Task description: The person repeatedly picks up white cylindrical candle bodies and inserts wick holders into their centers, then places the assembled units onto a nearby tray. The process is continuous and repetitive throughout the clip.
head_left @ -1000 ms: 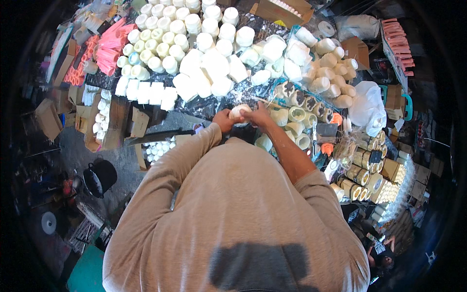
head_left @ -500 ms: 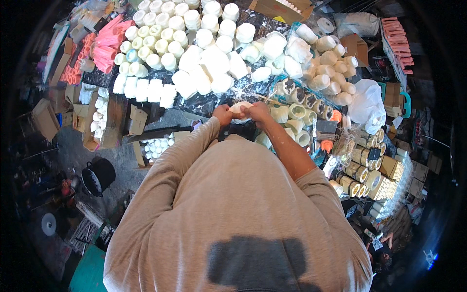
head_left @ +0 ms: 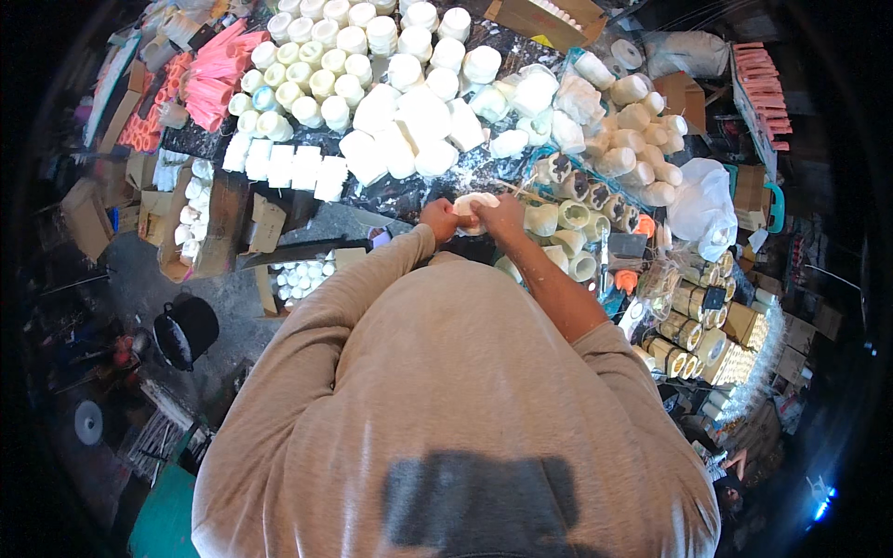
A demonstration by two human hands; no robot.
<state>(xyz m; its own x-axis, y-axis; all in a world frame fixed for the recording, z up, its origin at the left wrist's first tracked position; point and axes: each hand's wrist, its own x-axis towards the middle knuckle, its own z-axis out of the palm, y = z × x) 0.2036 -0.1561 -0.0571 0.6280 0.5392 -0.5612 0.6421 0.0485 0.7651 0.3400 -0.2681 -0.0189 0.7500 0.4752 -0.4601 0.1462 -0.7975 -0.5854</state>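
A pale, round piece (head_left: 473, 201), cream-white and apparently with a rim, is held close in front of my body at the near edge of the table. My left hand (head_left: 441, 221) closes on its left side, and my right hand (head_left: 503, 216) grips its right side with curled fingers. The hands almost meet in front of it, hiding its lower part. Just beyond lies a pile of bright white blocky pieces (head_left: 409, 130). Beside my right hand stand several hollow pale-green cups (head_left: 571, 216), and a thin stick (head_left: 521, 191) lies near them.
Rows of white and cream cups (head_left: 321, 61) cover the table's far left, near pink tubes (head_left: 219, 74). A white plastic bag (head_left: 702, 206) and bamboo-like cylinders (head_left: 677, 327) are on the right. At left are a cardboard box (head_left: 223, 232) and a black pot (head_left: 186, 333) on the floor.
The view has shifted slightly, so the table and both hands appear a little further right. Both hands keep their grip on the round piece, which seems turned slightly.
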